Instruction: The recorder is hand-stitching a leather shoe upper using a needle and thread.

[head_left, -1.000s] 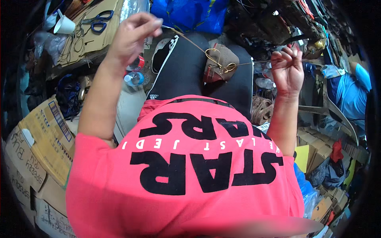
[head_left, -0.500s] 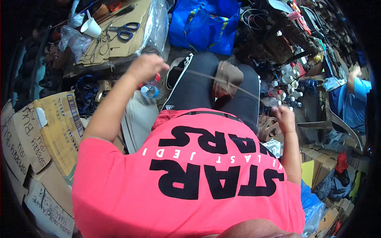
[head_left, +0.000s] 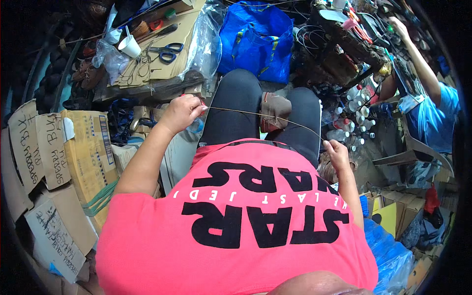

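Between my knees sits a brown leather shoe point(head_left: 276, 109), partly hidden by my thighs. A thin tan thread point(head_left: 231, 110) runs over my lap from one hand to the other, crossing the shoe. Whether it passes through the leather I cannot tell. My left hand point(head_left: 184, 113) is closed on the thread's left end above my left thigh, with a bit of red at its fingertips. Beyond my right thigh, my right hand point(head_left: 337, 154) pinches the other end. The thread sags slightly toward the right.
A blue bag point(head_left: 255, 42) stands ahead of my knees. At the left, scissors point(head_left: 167, 52) and a white cup point(head_left: 130, 46) lie on cardboard. Plastic bottles point(head_left: 358, 105) crowd the right, near a co-worker's arm point(head_left: 418, 59). Cardboard boxes point(head_left: 88, 152) flank my left.
Both hands have come in closer to my body, the right one also inward. The blurred thread now shows clearly. The co-worker's arm has reached up and away. My view has shifted slightly.
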A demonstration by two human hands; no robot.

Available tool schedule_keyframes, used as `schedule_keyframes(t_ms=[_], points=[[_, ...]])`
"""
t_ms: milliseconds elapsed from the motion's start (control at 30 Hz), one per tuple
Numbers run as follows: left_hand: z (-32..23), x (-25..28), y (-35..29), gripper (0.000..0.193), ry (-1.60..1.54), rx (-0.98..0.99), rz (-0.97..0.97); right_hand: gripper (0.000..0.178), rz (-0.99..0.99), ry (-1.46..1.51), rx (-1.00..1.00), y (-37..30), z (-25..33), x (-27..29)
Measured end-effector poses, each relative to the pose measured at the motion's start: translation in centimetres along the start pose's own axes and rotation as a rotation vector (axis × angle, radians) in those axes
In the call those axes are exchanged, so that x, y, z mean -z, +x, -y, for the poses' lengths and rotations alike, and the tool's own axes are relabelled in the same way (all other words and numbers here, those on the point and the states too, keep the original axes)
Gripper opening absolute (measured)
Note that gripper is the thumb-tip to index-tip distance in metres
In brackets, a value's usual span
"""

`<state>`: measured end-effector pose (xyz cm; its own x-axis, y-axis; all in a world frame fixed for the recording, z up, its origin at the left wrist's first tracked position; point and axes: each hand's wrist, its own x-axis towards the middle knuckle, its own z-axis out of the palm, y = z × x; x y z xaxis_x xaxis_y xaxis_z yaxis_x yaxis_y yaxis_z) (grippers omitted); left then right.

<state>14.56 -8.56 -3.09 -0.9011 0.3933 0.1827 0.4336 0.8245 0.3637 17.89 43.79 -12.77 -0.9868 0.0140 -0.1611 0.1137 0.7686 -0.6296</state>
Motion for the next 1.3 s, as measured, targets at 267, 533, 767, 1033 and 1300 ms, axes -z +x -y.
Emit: schedule_keyframes(t_ms=[267, 533, 767, 1033, 1300], points=[[-0.9, -0.4, 0.7, 0.025, 0.006, -0.027, -0.003, 0.037, -0.024, 0.037, -0.044, -1.5, -0.5, 0.5], [-1.1, -0.7, 0.6, 0.025, 0.009, -0.027, -0.027, 0.036, -0.026, 0.073, -0.072, -2.0, -0.3, 0.6], [-0.7, -1.0, 0.5, 0.023, 0.001, -0.067, -0.077, 0.038, -0.038, -0.001, -0.070, -2.1, 0.3, 1.4], [0.3, -2.7, -0.3, 0.018, -0.015, -0.143, -0.109, 0.038, -0.123, -0.154, -0.026, -2.4, 1.3, 3.6], [0.8, -4.7, -1.9, 0.020, -0.107, -0.123, -0.162, 0.036, -0.098, -0.149, -0.067, -4.1, 2.1, 4.5]])
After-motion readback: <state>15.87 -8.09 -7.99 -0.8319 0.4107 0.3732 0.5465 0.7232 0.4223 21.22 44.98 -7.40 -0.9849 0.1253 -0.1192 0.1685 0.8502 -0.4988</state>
